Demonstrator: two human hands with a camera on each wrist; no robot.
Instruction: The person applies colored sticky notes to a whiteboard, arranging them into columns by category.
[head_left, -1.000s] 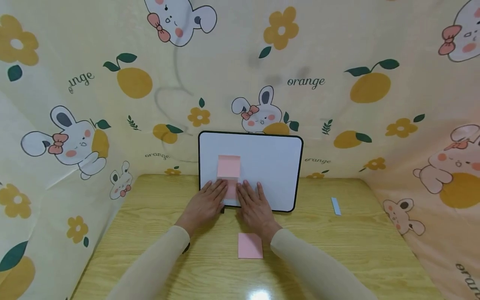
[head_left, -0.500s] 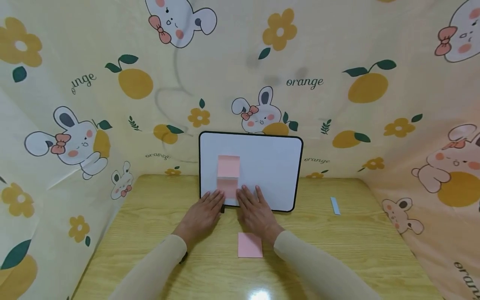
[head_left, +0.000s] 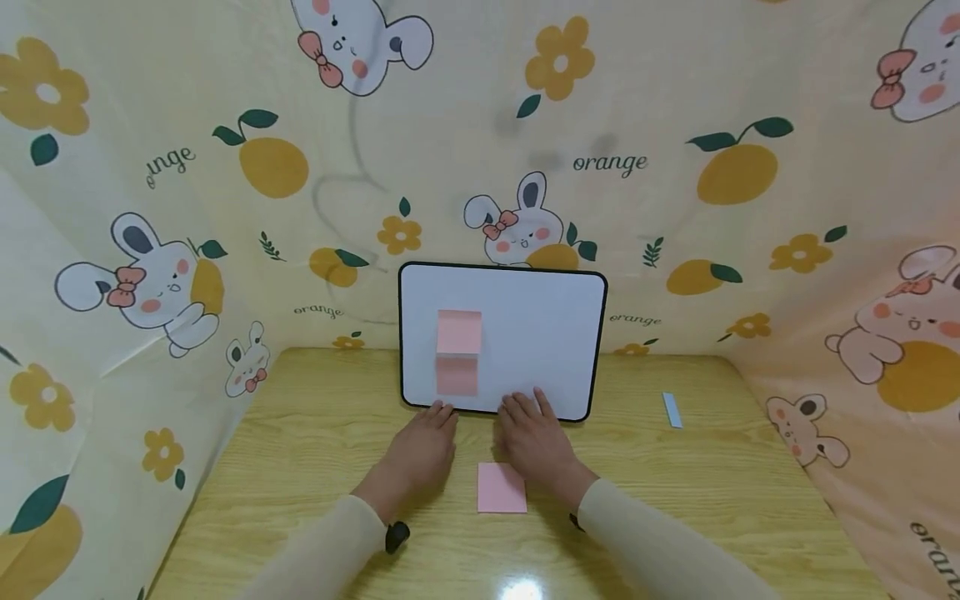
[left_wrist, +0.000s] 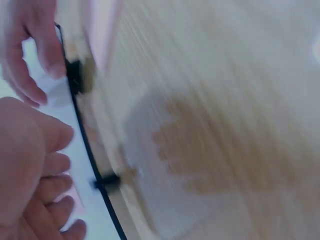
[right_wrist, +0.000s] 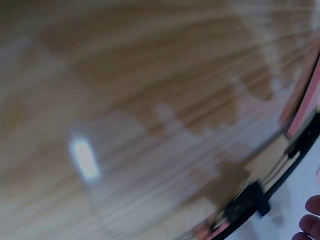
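Note:
A white board with a black rim (head_left: pixel 540 333) leans upright at the back of the table. Two pink sticky notes are on its left half, the upper one (head_left: pixel 459 332) directly above the lower one (head_left: pixel 457 377). Just under the lower note, my left hand (head_left: pixel 416 454) is at the board's bottom edge, holding nothing. My right hand (head_left: pixel 538 440) is further right along that edge with its fingers extended over the board's lower part. Whether either hand touches the board, I cannot tell. A square pink sticky pad (head_left: pixel 502 487) lies on the table between my forearms.
To the right, a small light-blue strip (head_left: pixel 671 410) lies on the wooden table (head_left: pixel 675 500). Dark clip-like feet (left_wrist: pixel 107 182) show on the board's bottom rim in the left wrist view. A printed cloth (head_left: pixel 637 83) surrounds the table.
Both hands have slid down from the lower pink note to the board's bottom edge and moved apart, the right one rightward. The lower note, partly covered before, is now fully uncovered.

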